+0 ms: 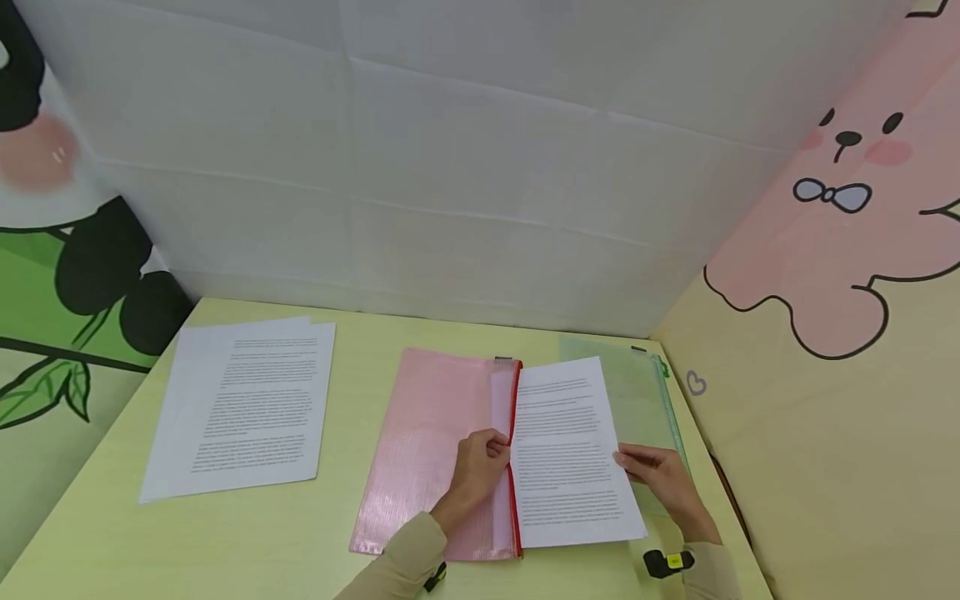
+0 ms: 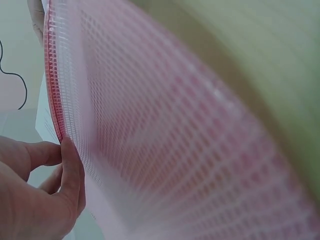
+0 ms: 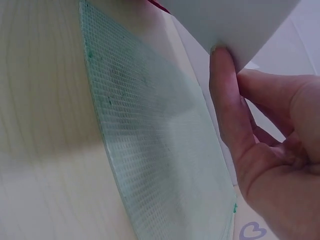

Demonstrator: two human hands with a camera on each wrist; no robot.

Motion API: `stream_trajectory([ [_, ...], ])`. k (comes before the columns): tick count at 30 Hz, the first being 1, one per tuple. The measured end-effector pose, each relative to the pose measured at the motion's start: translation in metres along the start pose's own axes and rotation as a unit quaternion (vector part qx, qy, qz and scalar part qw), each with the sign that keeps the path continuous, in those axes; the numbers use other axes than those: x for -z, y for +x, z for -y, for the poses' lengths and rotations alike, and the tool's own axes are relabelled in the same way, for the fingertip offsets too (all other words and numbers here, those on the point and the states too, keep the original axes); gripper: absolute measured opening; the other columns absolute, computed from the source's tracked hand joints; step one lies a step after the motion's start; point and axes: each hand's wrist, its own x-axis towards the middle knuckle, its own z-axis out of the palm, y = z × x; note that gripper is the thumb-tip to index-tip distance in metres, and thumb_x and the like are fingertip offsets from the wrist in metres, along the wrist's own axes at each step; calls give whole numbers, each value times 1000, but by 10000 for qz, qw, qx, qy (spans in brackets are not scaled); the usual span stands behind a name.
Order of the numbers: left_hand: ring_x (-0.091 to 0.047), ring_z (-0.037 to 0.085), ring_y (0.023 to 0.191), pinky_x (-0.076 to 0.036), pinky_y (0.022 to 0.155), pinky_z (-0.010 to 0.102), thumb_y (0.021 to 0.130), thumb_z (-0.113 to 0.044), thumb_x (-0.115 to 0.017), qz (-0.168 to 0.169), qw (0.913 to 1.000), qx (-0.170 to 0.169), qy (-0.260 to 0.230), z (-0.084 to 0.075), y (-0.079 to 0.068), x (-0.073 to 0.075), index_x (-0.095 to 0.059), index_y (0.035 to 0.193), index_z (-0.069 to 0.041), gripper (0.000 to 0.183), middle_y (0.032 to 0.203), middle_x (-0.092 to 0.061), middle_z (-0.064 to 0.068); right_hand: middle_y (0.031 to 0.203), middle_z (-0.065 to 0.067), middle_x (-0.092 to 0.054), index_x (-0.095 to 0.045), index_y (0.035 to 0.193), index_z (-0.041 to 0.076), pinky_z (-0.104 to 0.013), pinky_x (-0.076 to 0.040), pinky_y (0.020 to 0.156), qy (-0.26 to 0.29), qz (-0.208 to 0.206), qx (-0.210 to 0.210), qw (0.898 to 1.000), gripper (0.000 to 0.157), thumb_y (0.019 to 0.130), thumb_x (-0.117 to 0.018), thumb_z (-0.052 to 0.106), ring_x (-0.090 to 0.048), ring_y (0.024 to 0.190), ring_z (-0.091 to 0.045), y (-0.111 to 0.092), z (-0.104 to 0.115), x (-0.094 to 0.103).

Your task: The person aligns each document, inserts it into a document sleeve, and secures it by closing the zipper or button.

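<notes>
**Sheet of paper (image 1: 570, 458) stands at the red zip (image 1: 514, 400), one hand on each side**

With my left hand (image 1: 480, 462) I pinch the red zip edge of the pink folder (image 1: 427, 450), thumb against finger. With my right hand (image 1: 663, 477) I pinch the sheet of paper near the middle of its right edge, also between thumb and finger.

The sheet lies to the left of my right fingers and to the right of my left ones. Its long axis runs away from me, almost along the zip. In my judgement, all depends on how its left long edge meets the zipped side. This edge comes right up to the zip, nearer to my left hand, but I cannot tell whether it is already inside the folder.

The sheet is thin, white and rectangular, with rows of black print. At my right fingers it is raised above the green folder (image 1: 637, 392), which is see-through and has a fine grid texture. The pink folder is of shiny, flexible plastic with a similar grid, and its surface looks curved from the left wrist. Further to the left, a paper pile (image 1: 255, 408) lies on the pale, smooth table (image 1: 300, 533).
</notes>
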Motion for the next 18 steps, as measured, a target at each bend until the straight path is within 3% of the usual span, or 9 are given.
stream_trajectory([
  [18,-67,14,70,-56,65,22,82,9,-68,-38,9993,144,-337,-5,0,-2,-72,87,5,8,77,-70,7,115,-24,-72,-67,125,-12,-29,-62,78,390,-366,-247,9983,39,93,-76,10,-74,89,-16,4,-5,-31],
])
